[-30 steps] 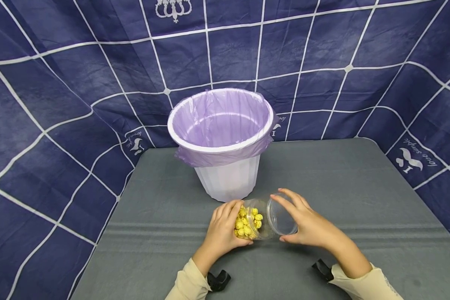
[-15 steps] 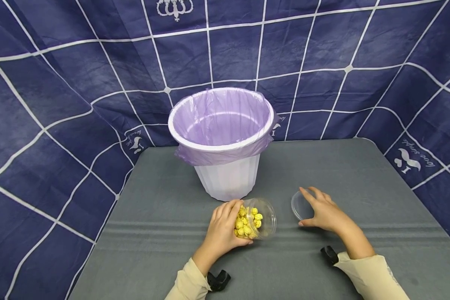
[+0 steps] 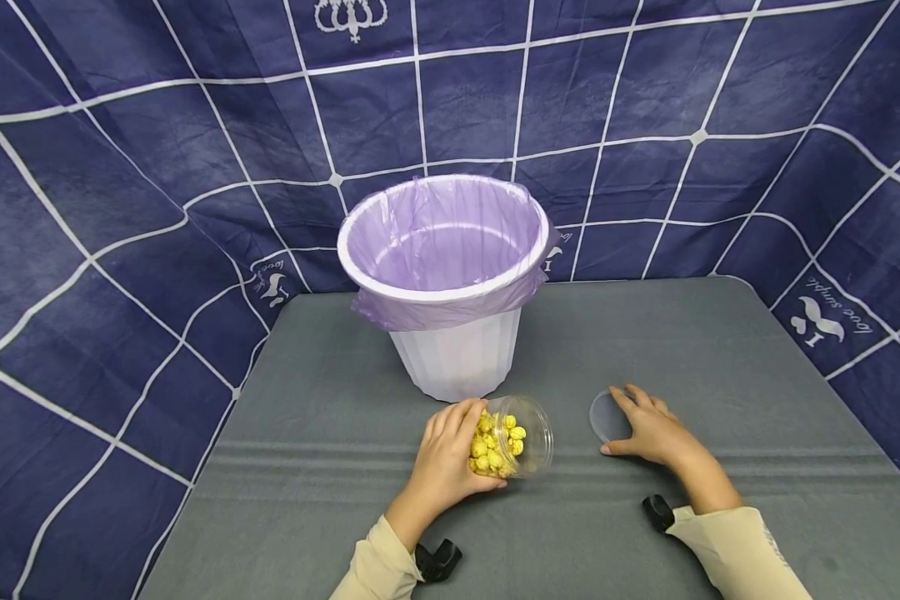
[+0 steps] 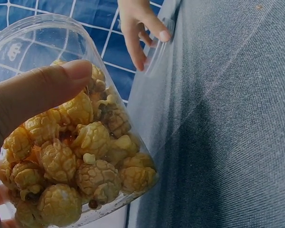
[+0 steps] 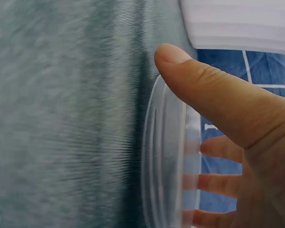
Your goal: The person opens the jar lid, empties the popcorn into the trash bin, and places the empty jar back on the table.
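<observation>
My left hand (image 3: 444, 454) grips a clear plastic jar (image 3: 537, 425) without its lid, tilted with its mouth toward the right. Yellow popcorn (image 3: 489, 452) fills its lower part; in the left wrist view the thumb lies across the jar's wall over the popcorn (image 4: 88, 142). To the right, my right hand (image 3: 651, 429) holds the clear round lid (image 3: 607, 418) by its edge, low over the grey cloth. The right wrist view has the thumb at the near rim of the lid (image 5: 166, 156), with fingers showing through the plastic behind it.
A white bin (image 3: 457, 358) with a purple liner bag (image 3: 450, 312) stands just behind the jar. Grey cloth (image 3: 690, 350) covers the table. Blue curtain (image 3: 570, 92) with white lines hangs behind and at both sides.
The right hand has carried the lid from the jar's mouth off to the right and down to the cloth. The left hand and jar have stayed in place.
</observation>
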The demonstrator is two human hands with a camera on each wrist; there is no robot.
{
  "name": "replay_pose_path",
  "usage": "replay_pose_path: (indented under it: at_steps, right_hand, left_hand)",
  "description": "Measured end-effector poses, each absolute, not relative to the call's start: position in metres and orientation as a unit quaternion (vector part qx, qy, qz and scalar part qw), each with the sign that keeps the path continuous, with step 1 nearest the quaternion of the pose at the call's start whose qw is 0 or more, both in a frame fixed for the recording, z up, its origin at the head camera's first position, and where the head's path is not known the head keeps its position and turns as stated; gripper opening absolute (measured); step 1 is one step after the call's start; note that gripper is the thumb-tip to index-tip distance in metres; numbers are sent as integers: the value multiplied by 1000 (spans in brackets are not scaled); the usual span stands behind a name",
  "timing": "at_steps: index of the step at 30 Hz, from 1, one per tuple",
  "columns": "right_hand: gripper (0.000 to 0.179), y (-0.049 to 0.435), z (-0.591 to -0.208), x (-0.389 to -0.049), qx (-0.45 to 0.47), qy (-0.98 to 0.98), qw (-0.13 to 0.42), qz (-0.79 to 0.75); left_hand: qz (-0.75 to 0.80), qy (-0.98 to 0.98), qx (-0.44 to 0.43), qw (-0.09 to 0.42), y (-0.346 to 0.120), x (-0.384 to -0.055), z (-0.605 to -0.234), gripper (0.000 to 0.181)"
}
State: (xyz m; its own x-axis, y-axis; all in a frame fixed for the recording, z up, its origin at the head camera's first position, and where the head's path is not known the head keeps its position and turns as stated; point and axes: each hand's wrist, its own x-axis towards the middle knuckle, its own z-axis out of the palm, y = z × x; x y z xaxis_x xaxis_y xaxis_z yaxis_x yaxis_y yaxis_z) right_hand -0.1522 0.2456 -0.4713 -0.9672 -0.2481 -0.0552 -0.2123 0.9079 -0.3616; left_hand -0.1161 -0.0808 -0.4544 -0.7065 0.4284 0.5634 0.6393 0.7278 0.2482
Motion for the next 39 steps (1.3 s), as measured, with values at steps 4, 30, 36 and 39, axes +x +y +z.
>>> replay_pose_path:
  at_steps: [4, 30, 36, 39]
  right_hand:
    - [97, 246, -472, -153, -117, 975, 52, -180]
    - [27, 183, -315, -194, -207, 767, -209, -571]
    - [29, 172, -286, -210, -236, 666, -176, -685]
    - [30, 167, -275, -217, -223, 651, -155, -709]
  left_hand:
    - [-217, -897, -298, 243, -81, -116, -455, 103]
    - [-226, -901, -286, 234, -83, -118, -457, 102]
    - [-225, -903, -280, 235, -86, -115, -456, 102]
    - [-227, -901, -282, 238, -86, -116, -457, 102]
